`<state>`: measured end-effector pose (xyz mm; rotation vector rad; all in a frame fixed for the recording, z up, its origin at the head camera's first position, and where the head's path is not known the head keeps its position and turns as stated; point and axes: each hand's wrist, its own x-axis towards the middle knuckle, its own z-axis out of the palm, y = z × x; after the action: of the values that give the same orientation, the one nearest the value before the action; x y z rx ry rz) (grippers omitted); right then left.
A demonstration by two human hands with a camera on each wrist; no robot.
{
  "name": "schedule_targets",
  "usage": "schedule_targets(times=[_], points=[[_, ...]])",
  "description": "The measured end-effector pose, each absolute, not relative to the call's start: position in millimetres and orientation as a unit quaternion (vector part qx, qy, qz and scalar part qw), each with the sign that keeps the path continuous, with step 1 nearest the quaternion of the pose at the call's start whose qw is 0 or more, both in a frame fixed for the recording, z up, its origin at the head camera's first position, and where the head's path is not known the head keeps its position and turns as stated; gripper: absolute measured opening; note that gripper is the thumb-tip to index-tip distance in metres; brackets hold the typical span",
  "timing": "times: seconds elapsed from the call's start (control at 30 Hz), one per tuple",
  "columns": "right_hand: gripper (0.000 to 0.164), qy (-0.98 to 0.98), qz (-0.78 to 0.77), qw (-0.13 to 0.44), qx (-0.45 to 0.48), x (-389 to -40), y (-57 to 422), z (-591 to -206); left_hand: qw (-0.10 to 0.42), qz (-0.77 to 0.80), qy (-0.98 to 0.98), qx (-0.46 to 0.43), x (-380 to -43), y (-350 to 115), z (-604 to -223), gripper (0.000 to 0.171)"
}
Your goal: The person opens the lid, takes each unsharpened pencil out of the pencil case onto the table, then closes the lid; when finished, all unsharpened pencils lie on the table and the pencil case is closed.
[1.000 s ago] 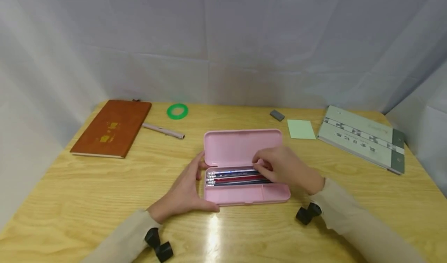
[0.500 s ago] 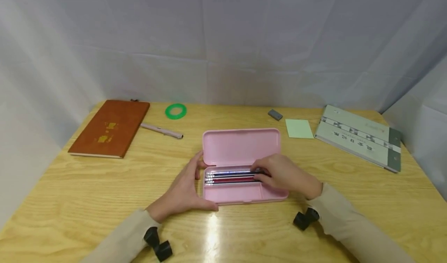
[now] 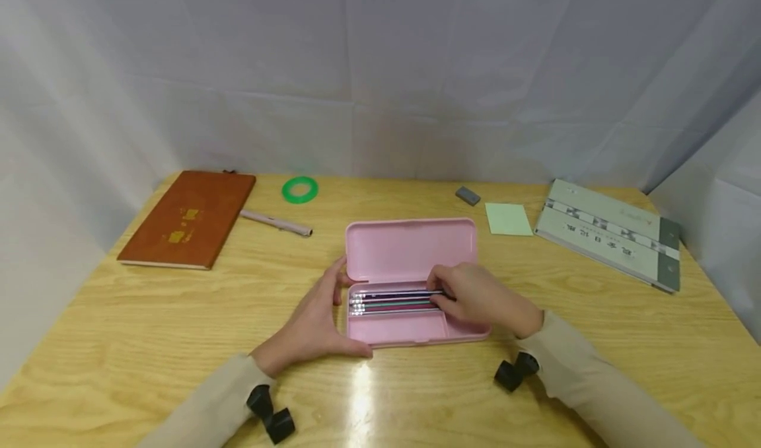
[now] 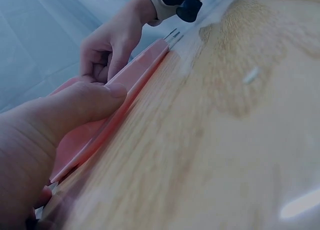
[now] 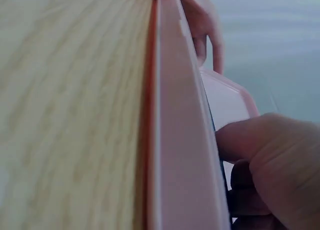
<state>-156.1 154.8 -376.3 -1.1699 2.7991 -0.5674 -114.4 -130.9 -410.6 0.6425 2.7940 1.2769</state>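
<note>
In the head view a pink pencil case (image 3: 410,251) lies with its lid tipped back. Several pencils (image 3: 394,302) rest side by side in its long rear compartment, metal-ferruled eraser ends to the left. My left hand (image 3: 313,326) holds the case's left end, its thumb (image 4: 95,104) along the front edge in the left wrist view and its fingers round by the hinge. My right hand (image 3: 477,295) reaches into the case's right half with curled fingers and pinches the pencils, covering their right ends. Its thumb (image 5: 240,140) shows just over the case's wall in the right wrist view.
Left of the case lie a brown notebook (image 3: 190,220), a pale pen (image 3: 276,223) and a green tape ring (image 3: 288,190). To the right are a grey eraser (image 3: 468,195), a light-green sticky note pad (image 3: 508,219) and a grey-green notebook (image 3: 606,236). A pale curtain hangs behind the table.
My right hand has come down a little toward the near side, deeper over the pencils. The visible pencil colours have shifted from blue and red to purple and green. My left hand stays put.
</note>
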Motion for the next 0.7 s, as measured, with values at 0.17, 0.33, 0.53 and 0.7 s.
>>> schedule_targets(times=[0.17,0.33,0.53,0.7], points=[[0.006,0.909,-0.201,0.013,-0.365,-153.8,160.6,-372.7,0.007,0.406,0.891,0.203,-113.1,-130.9,-411.8,0.142],[0.005,0.917,-0.234,-0.013,-0.324,-148.3,192.5,-366.4,0.0,0.401,0.893,0.204,-114.6,-131.6,-410.8,0.141],[0.011,0.924,-0.248,-0.072,-0.281,-135.5,266.4,-380.0,-0.004,0.399,0.894,0.205,-113.3,-131.4,-411.2,0.142],[0.011,0.939,-0.239,-0.075,-0.237,-124.3,317.0,-390.0,-0.005,0.399,0.893,0.209,-115.0,-130.0,-411.6,0.143]])
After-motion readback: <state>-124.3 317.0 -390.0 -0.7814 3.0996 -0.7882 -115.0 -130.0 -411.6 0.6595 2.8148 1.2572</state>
